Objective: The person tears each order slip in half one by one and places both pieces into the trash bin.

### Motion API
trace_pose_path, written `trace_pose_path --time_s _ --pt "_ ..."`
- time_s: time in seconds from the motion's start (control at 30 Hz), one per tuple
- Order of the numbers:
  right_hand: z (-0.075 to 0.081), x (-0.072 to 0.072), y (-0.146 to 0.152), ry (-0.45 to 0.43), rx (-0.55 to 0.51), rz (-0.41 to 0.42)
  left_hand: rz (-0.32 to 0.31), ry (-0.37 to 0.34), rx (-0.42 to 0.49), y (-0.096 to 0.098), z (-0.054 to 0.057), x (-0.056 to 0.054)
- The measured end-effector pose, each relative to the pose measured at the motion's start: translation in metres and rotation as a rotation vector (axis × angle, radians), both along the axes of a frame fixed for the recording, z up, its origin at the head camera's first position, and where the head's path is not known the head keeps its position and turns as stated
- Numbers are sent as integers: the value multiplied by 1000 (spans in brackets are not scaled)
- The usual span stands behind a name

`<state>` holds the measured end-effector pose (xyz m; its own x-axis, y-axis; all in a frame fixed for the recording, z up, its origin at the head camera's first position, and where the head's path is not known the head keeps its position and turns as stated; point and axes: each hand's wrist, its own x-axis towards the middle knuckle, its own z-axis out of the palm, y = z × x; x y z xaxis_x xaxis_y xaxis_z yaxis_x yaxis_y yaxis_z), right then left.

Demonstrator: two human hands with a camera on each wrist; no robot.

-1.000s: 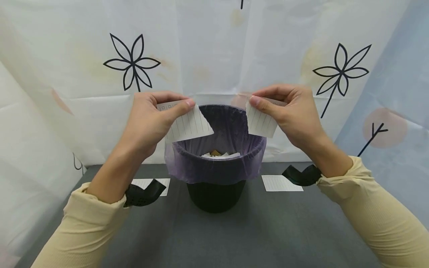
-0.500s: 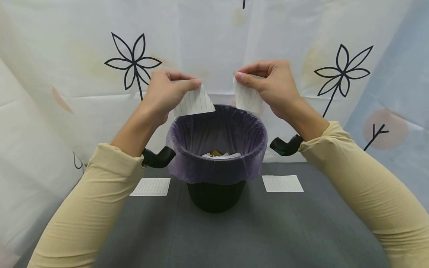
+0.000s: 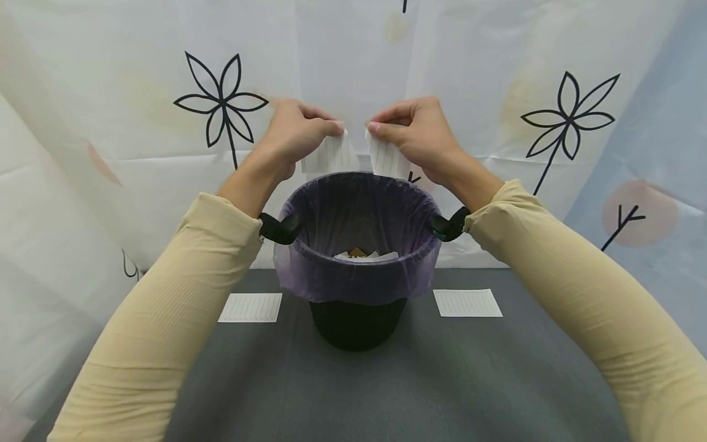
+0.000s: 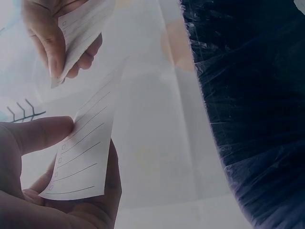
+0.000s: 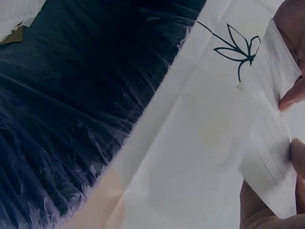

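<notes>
My left hand (image 3: 295,135) pinches a torn piece of lined paper (image 3: 329,156) between thumb and fingers, above the far rim of a black bin (image 3: 356,325). Across from it, my right hand (image 3: 422,135) pinches a second torn lined piece (image 3: 388,158). A narrow gap parts the two pieces in the head view. Small printed squares run along one edge of the left piece (image 4: 78,157) in the left wrist view. A thin purple bag (image 3: 356,282) lines the bin and folds over its rim. White paper scraps (image 3: 370,256) and a brown bit lie inside.
On the dark grey table (image 3: 353,393), one lined sheet (image 3: 251,307) lies left of the bin and another (image 3: 467,303) lies right of it. A pale curtain (image 3: 353,61) with flower drawings hangs close behind the bin.
Both hands have risen and come closer together, each still pinching its piece of paper. The gap between the pieces has shrunk. The bin and the sheets on the table stay put.
</notes>
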<state>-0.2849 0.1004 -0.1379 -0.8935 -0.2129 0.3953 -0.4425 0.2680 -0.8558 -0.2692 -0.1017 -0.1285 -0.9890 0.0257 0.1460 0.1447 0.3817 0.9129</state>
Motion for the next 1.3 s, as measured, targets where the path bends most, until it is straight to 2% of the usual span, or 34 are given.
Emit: trace_pose_path --time_s 0.23,0.33,0.8,1.17,1.3 --pt "-1 -4 0 -94 149 -24 -4 -5 -17 7 -9 -13" --pt "-1 -5 0 -117 179 -22 -10 -4 -22 7 -12 -16" --pt "-1 -6 0 -128 202 3 -48 -40 3 4 -14 -14" --pt "2 -5 2 -148 237 5 -68 -41 -7 3 -13 -11" --pt "1 -5 2 -167 187 44 -100 -51 81 3 -14 -12"
